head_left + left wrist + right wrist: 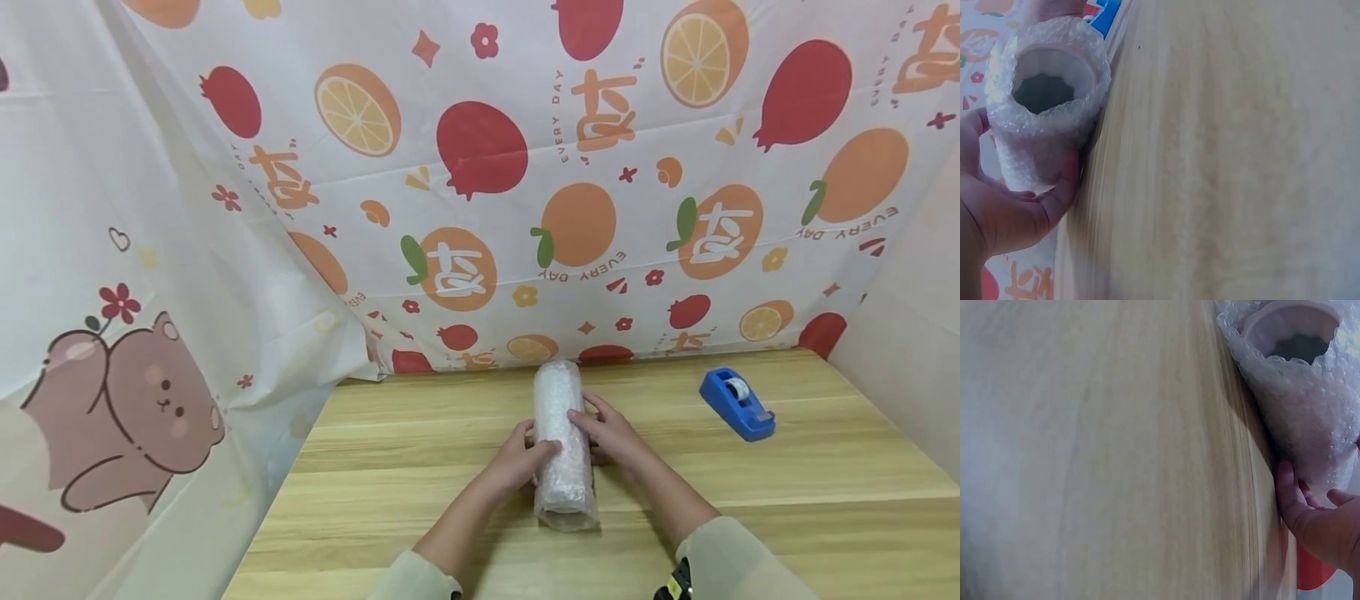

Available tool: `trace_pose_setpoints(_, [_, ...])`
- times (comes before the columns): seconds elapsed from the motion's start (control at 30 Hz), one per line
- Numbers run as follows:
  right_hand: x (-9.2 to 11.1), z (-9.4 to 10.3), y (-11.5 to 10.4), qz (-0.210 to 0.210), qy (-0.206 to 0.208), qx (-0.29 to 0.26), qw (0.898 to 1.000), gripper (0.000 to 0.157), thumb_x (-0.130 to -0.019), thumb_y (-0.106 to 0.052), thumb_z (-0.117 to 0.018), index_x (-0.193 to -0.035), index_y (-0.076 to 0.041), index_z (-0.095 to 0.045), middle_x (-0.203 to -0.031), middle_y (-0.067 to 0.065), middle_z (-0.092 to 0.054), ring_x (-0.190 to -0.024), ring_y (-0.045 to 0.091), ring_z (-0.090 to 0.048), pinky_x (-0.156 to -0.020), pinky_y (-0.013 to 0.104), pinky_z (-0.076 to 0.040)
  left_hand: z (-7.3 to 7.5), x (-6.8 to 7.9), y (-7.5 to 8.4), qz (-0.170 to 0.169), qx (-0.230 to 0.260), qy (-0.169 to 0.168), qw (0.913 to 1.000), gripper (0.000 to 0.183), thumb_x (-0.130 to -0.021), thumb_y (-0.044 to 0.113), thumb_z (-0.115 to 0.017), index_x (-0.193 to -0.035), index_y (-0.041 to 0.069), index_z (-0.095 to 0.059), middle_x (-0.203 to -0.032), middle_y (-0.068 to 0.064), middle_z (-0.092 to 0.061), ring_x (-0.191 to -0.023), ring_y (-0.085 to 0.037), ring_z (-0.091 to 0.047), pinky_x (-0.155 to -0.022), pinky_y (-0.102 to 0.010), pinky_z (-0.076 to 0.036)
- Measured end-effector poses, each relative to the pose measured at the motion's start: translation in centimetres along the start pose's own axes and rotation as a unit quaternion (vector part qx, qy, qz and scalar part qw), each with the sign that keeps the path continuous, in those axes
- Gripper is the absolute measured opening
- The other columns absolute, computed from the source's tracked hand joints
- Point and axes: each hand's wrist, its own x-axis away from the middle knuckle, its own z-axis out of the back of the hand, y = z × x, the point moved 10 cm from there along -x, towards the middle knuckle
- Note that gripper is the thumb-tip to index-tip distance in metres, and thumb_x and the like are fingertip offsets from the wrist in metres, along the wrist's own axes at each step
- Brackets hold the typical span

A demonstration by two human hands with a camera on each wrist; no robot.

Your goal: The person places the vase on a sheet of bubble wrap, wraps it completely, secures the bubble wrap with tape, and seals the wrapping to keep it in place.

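Note:
A long vase-like vessel (564, 483) wrapped in bubble wrap lies on its side on the wooden table, its open end towards me. Through that end, in the left wrist view, the vessel's pale rim (1088, 65) and ribbed inner wall show, with a dark inside. My left hand (519, 460) grips the wrapped vessel from the left, thumb on top. From the right, my right hand (611, 432) holds it a little farther back. The right wrist view shows fingers (1291, 494) low against the bubble wrap (1310, 412). Some fingers of both hands are hidden behind the roll.
A blue tape dispenser (738, 407) with a roll of tape stands at the back right of the wooden table (390, 475). Fruit-printed cloth (480, 83) hangs along the table's back edge, and a bear-printed cloth (142, 400) hangs at the left.

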Motion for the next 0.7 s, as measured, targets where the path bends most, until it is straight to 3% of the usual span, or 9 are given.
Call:
trace_pose_setpoints(0.27, [-0.23, 0.27, 0.13, 0.002, 0.008, 0.01, 1.0, 0.076, -0.096, -0.049, -0.057, -0.156, -0.017, -0.024, -0.139, 0.026, -0.048, -0.102, 0.028, -0.065, -0.075, 0.041, -0.058, 0.49, 0.13, 0.31, -0.01, -0.017, -0.009, 0.9998, 0.091, -0.094, 0.047, -0.061, -0.154, -0.001, -0.012, -0.149, -0.033, -0.035, -0.129, -0.049, -0.045, -0.071, -0.055, -0.057])
trace_pose_setpoints(0.5, [-0.29, 0.35, 0.15, 0.004, 0.006, 0.016, 1.0, 0.075, -0.097, -0.048, -0.056, -0.156, -0.016, -0.023, -0.138, 0.026, -0.048, -0.099, 0.026, -0.066, -0.073, 0.039, -0.058, 0.7, 0.1, 0.13, -0.013, -0.048, -0.006, 0.9988, 0.088, -0.093, 0.046, -0.062, -0.154, 0.0, -0.017, -0.146, -0.03, -0.041, -0.123, -0.042, -0.052, -0.064, -0.048, -0.056])
trace_pose_setpoints(0.7, [-0.11, 0.54, 0.17, 0.006, 0.011, 0.014, 1.0, 0.074, -0.097, -0.048, -0.056, -0.156, -0.016, -0.025, -0.137, 0.025, -0.05, -0.099, 0.027, -0.066, -0.072, 0.039, -0.058, 0.61, 0.14, 0.22, -0.013, -0.046, -0.005, 0.9989, 0.087, -0.094, 0.047, -0.06, -0.154, 0.001, -0.018, -0.146, -0.03, -0.041, -0.123, -0.043, -0.052, -0.063, -0.048, -0.056])
